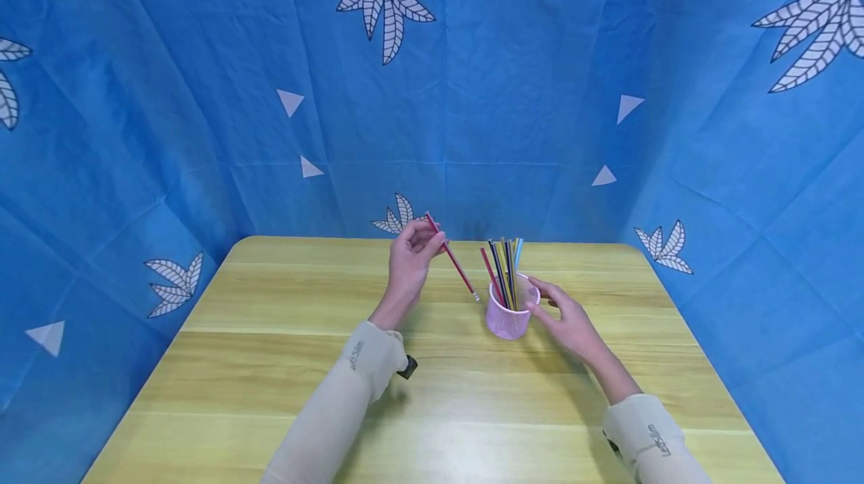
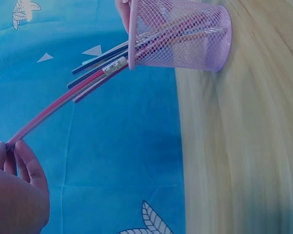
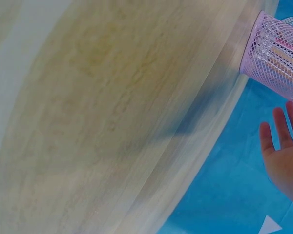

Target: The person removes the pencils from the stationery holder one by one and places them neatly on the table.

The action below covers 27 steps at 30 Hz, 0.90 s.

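Note:
In the head view my left hand (image 1: 409, 259) pinches a red pencil (image 1: 454, 265) near its upper end, between thumb and fingers. The pencil slants down to the right, its eraser end (image 2: 115, 66) close to the cup. A pink mesh pencil cup (image 1: 508, 323) stands upright on the table, holding several pencils (image 1: 502, 274) in dark, yellow and red. My right hand (image 1: 567, 319) holds the cup's right side at the rim, with thumb in front and index finger behind. Its other fingers (image 3: 282, 127) stretch out below the cup in the right wrist view.
A wood-grain table (image 1: 270, 379) lies under both arms. Blue cloth (image 1: 472, 109) with leaf and triangle prints hangs behind the table and along both sides. A light blue stick (image 1: 518, 251) rises from the back of the cup.

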Available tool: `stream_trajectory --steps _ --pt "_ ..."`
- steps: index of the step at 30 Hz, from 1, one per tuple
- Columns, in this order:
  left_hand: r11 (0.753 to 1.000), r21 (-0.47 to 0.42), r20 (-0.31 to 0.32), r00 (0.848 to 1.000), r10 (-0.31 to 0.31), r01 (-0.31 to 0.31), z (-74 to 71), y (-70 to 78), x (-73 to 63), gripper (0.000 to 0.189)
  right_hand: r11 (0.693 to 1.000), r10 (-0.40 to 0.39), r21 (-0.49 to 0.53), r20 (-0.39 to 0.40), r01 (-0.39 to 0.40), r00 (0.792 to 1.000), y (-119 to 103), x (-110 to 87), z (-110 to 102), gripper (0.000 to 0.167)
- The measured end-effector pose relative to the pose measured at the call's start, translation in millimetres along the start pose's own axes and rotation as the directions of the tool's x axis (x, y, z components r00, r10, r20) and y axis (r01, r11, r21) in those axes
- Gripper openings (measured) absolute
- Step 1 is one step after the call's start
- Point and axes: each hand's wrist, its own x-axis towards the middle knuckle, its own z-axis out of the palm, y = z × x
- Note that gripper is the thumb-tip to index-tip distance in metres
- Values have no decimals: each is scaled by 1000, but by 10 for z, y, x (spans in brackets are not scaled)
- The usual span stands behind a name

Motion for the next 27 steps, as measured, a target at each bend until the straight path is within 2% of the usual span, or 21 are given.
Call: stream_trajectory --steps 10,27 --pt "999 29 21 999 -25 25 -151 -81 -73 28 1000 12 21 -1 -12 1000 15 0 5 58" --pt "986 106 16 992 -128 126 -356 -341 -136 26 999 13 31 -3 -13 1000 6 -1 10 58"
